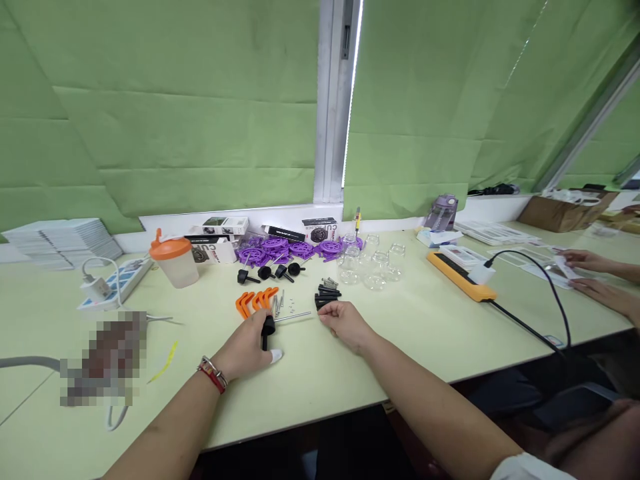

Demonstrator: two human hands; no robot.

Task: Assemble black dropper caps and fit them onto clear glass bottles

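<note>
My left hand, with a bracelet at the wrist, grips a black part with a round head. A thin metal rod sticks out of that part to the right. By the rod's far end, the fingers of my right hand are pinched together; whatever they hold is hidden or too small to make out. Just beyond them lie black tapered pieces and small springs. Orange angled pieces and short metal pins lie behind my left hand. Several similar black parts with rods lie farther back.
Purple plastic parts and cup holder boxes line the wall. Clear glass-like cups stand right of centre. An orange-lidded cup and power strips sit either side. Another person's hands work at far right.
</note>
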